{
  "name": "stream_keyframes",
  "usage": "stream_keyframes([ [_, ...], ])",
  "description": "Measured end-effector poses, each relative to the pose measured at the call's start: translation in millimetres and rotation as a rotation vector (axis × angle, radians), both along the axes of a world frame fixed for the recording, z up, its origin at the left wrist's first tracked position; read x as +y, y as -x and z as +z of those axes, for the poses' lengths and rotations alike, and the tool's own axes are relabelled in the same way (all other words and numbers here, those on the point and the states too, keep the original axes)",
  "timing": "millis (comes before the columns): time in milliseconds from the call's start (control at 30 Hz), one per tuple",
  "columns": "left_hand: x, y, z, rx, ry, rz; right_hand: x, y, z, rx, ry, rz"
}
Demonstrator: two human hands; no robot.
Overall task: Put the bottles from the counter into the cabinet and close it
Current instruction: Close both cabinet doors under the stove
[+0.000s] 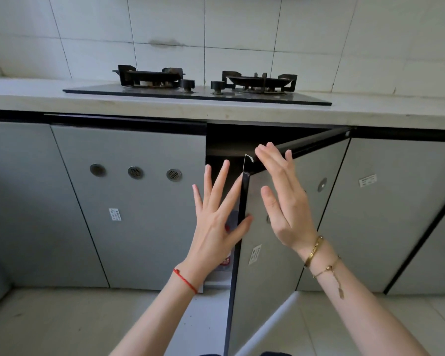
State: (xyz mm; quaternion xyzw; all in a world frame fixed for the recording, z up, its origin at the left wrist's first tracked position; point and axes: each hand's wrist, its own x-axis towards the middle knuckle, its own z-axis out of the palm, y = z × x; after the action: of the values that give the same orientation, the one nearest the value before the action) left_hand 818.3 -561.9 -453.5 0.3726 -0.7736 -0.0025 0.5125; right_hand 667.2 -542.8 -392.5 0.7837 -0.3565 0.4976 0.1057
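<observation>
Home kitchen — gas hob (198,88), tiled wall (242,34), base cabinets (129,201)

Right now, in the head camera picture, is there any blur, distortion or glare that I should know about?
Head view: the wide lens bends the counter edge and the floor line; the right hand looks slightly motion-blurred, while the left hand is sharper; the light is soft and even; the glass stove top has a mild sheen; the open cabinet interior is dark.

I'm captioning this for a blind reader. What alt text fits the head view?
Two open hands, left and right, reach toward a half-open grey cabinet door under a counter with a gas stove. A bottle shows partly inside the cabinet; no bottles are on the counter.
</observation>
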Motion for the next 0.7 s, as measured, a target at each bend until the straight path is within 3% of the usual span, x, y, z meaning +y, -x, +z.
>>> stream_keyframes([
  [167, -14.1, -11.8, -3.2, -0.054, -0.029, 0.126, -22.7, -8.3, 0.3, 0.127, 0.012, -0.092],
  [700, -64.6, -33.0, -28.7, -0.174, -0.165, 0.290, -87.5, -36.7, -4.5, 0.268, 0.014, -0.312],
])
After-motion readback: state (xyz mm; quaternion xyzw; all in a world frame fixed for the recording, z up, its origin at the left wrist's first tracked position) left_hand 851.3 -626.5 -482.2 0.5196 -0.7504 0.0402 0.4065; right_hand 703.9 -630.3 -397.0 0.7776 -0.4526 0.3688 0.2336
